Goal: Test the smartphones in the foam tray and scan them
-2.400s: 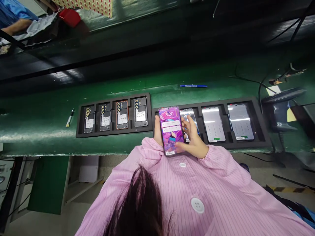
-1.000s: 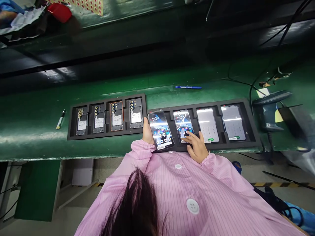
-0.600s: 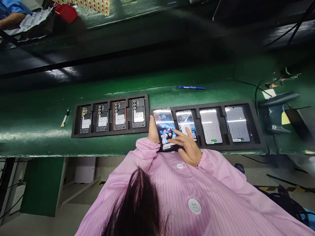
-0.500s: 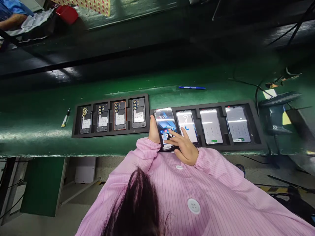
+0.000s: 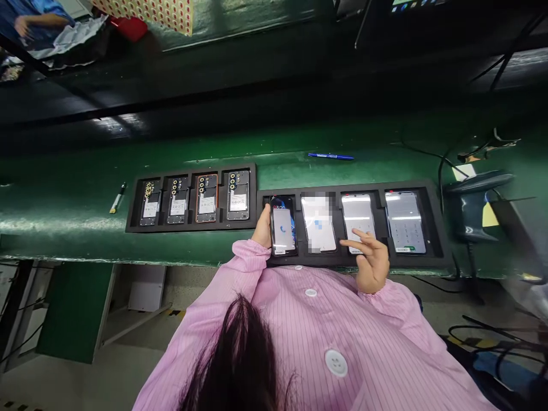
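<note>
My left hand (image 5: 262, 229) is at the left edge of a smartphone (image 5: 283, 231), thumb along its side; its other fingers are hidden. That phone's lit screen shows a pale panel with a blue handset icon. It is at the leftmost slot of a black foam tray (image 5: 342, 260). My right hand (image 5: 371, 262) is open, fingers spread over the lower part of a third smartphone (image 5: 358, 212) with a white screen. Between the hands lies a second smartphone (image 5: 323, 234), its screen partly pixelated. At the right end rests a fourth smartphone (image 5: 406, 220) showing a keypad.
Another black tray (image 5: 192, 227) on the left holds several phones with backs off. A blue pen (image 5: 330, 156) and a marker (image 5: 118, 198) lie on the green bench (image 5: 77, 205). A dark device (image 5: 471, 200) with cables stands right. A co-worker's hand (image 5: 25, 27) shows far left.
My right hand has moved right, from the first phone to over the third. The first phone's screen went from home icons to a handset panel, and the phone now sits straighter over its slot.
</note>
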`<state>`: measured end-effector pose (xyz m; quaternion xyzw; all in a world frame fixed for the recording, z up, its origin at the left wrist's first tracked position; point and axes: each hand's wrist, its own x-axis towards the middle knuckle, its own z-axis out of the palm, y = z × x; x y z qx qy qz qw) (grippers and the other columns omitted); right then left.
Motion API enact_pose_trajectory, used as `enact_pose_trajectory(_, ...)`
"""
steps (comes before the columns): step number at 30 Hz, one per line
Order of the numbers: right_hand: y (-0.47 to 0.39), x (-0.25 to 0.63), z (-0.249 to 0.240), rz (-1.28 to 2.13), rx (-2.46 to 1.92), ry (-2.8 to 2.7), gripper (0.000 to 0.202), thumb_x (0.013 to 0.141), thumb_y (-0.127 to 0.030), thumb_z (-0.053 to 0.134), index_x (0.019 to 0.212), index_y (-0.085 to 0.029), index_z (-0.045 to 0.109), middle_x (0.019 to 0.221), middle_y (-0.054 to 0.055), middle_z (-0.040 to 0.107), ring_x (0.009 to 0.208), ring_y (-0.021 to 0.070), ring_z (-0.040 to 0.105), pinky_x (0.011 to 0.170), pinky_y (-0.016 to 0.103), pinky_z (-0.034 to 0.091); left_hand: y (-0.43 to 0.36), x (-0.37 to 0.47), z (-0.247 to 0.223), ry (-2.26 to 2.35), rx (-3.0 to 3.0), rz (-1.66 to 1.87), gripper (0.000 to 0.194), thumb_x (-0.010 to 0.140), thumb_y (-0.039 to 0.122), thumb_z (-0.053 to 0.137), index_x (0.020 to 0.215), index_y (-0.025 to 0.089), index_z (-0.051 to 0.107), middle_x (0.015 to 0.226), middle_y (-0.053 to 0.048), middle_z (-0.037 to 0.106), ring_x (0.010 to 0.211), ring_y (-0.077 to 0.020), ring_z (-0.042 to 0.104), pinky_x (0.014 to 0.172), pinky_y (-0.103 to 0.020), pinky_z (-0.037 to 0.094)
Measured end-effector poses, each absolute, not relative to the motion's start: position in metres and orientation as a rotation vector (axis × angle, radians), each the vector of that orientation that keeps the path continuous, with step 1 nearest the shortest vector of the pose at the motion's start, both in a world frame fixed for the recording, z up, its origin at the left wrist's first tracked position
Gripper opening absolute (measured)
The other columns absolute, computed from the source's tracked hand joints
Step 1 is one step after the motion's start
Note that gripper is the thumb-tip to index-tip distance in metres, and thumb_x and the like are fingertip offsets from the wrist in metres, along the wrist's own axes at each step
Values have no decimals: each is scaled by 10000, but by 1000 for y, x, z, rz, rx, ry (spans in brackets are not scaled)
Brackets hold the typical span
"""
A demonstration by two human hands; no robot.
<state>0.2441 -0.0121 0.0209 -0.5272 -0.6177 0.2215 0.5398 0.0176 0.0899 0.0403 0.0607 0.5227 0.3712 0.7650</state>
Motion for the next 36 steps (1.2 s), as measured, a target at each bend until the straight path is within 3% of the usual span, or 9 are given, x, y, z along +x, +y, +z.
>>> enact_pose_trajectory(7, -29, 300, 14, 355, -1521, -1343, 257, 845, -271, 398, 1086, -182, 419, 911, 120, 659, 1108, 303, 562, 942, 563, 391, 85, 16, 39, 1638, 658, 793, 377, 720, 502, 617, 809, 138, 650, 846, -108, 685, 959, -258, 617, 921, -370, 420)
enact_pose_trajectory(10, -39, 321, 10, 237, -1642, -1457, 259, 838, -255, 408, 1063, -182, 513, 970, 119, 650, 1099, 287, 553, 916, 511, 424, 70, 9, 48, 1839, 983, 651, 325, 668, 457, 676, 822, 173, 649, 902, -117, 680, 1051, -303, 571, 977, -399, 360)
enact_pose_trajectory(13, -47, 326, 4, 170, -1712, -1737, 225, 830, -254, 435, 970, -203, 604, 1054, 106, 639, 1129, 297, 515, 937, 519, 389, 47, -2, 47, 1972, 1279, 591, 371, 716, 428, 622, 991, 179, 627, 1087, -136, 636, 1074, -288, 559, 978, -405, 366)
enact_pose_trajectory(16, -51, 321, -3, 151, -1754, -1907, 223, 840, -243, 444, 944, -212, 638, 1153, 99, 606, 1184, 308, 466, 960, 545, 345, 29, -12, 31, 2081, 1527, 743, 370, 774, 364, 527, 1086, 172, 582, 1230, -136, 552, 1152, -254, 497, 974, -383, 383)
enact_pose_trajectory(20, -53, 325, -14, 11, -1902, -1803, 228, 846, -247, 443, 926, -223, 655, 1189, 100, 576, 1206, 317, 439, 958, 571, 327, 22, -17, 2, 2242, 1439, 727, 400, 791, 315, 448, 1129, 120, 538, 1117, -157, 576, 1046, -250, 548, 917, -388, 427)
enact_pose_trajectory(26, -47, 352, -15, -38, -2151, -1649, 286, 847, -286, 446, 1045, -240, 647, 1344, 136, 432, 1258, 406, 311, 893, 680, 303, 31, -14, -12, 2372, 1343, 671, 427, 797, 294, 412, 1157, 79, 493, 1104, -183, 563, 1025, -279, 552, 933, -428, 408)
enact_pose_trajectory(30, -40, 359, -13, 45, -2186, -1715, 290, 859, -288, 437, 1056, -259, 649, 1419, 128, 345, 1265, 430, 268, 867, 742, 262, 32, -14, -11, 2387, 1257, 704, 369, 789, 317, 425, 1085, 112, 504, 1049, -150, 571, 978, -267, 566, 904, -418, 424)
enact_pose_trajectory(36, -36, 369, -17, -79, -2256, -1488, 299, 866, -304, 422, 1047, -235, 650, 1399, 142, 363, 1265, 443, 249, 834, 793, 220, 32, -12, -8, 2404, 1118, 757, 264, 774, 347, 448, 965, 175, 510, 958, -89, 580, 926, -247, 576, 882, -410, 427)
